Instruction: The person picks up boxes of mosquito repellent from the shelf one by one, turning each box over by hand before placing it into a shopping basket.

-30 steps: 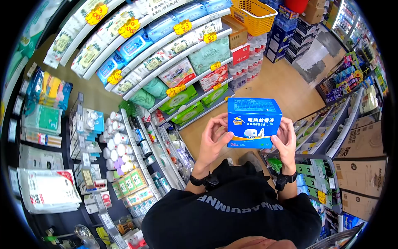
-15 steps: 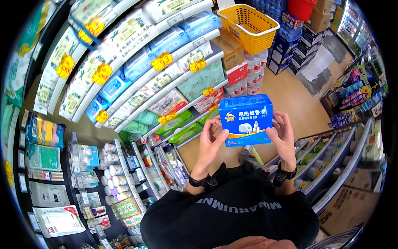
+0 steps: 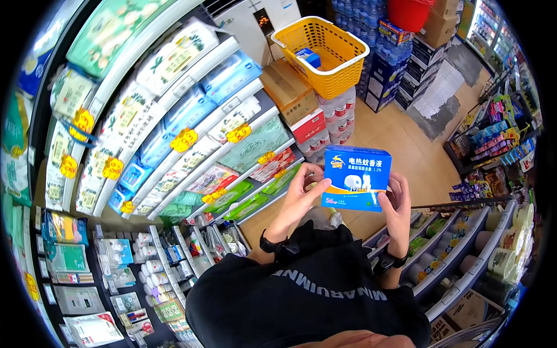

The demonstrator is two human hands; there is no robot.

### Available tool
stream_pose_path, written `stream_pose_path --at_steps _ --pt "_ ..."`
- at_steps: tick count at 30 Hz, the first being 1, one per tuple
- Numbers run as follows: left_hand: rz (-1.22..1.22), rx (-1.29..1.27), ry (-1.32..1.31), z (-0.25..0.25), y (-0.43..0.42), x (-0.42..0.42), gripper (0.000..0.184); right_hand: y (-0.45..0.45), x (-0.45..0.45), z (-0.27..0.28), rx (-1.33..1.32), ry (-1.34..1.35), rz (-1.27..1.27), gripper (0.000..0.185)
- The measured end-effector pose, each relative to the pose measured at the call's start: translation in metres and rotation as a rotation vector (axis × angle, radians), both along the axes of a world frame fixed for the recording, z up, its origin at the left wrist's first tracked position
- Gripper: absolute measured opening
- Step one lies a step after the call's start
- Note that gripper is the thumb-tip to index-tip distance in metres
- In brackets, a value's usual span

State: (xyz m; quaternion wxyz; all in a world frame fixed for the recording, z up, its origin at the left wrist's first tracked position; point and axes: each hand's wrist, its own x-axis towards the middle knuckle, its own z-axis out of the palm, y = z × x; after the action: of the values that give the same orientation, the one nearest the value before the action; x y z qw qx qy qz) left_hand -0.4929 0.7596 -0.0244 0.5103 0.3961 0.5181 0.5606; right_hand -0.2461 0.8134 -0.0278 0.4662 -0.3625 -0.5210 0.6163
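A blue box (image 3: 355, 178) with white lettering and a picture of a white device is held up in front of my chest, over the aisle floor. My left hand (image 3: 304, 191) grips its left edge, thumb on the front face. On the right edge, my right hand (image 3: 395, 200) holds it the same way, with the thumb near the lower front corner. The printed front is turned towards me and the box is nearly upright. Its back is hidden.
A yellow basket (image 3: 342, 61) with a small blue box (image 3: 308, 57) inside stands beyond, beside cartons (image 3: 287, 90) and bottled water (image 3: 339, 116). Shelves of tissue packs (image 3: 174, 64) rise on the left. Racks of rolls (image 3: 447, 238) line the right.
The view has shifted, bringing the yellow basket nearer and its inside into sight. The box was tilted and is now turned slightly, still between both hands.
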Motion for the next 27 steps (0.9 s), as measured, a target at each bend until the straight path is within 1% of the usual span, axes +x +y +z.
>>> stream_pose_path --at_steps 2,7,10,18,24,25,27 --pt "-0.039 -0.006 0.000 0.001 0.020 0.006 0.030 0.008 0.007 0.000 -0.062 0.039 -0.027 0.046" --pt "-0.119 0.014 0.019 -0.009 0.065 0.013 0.032 0.031 0.016 -0.010 -0.052 0.017 -0.108 0.045" --pt "-0.148 -0.034 -0.014 -0.009 0.090 0.013 0.033 0.052 0.017 -0.011 -0.053 0.020 -0.133 0.045" --pt "-0.182 -0.011 -0.013 -0.009 0.174 -0.006 0.034 0.131 0.000 -0.010 -0.050 0.015 -0.144 0.045" --pt "-0.085 -0.017 0.015 -0.005 0.235 -0.032 0.034 0.213 -0.028 -0.006 -0.049 -0.022 -0.070 0.045" --pt "-0.065 0.024 0.053 -0.011 0.246 -0.039 0.035 0.227 -0.034 -0.001 -0.060 -0.044 -0.044 0.046" --pt "-0.024 0.062 0.022 -0.009 0.268 -0.049 0.034 0.260 -0.045 0.005 -0.058 -0.076 -0.007 0.047"
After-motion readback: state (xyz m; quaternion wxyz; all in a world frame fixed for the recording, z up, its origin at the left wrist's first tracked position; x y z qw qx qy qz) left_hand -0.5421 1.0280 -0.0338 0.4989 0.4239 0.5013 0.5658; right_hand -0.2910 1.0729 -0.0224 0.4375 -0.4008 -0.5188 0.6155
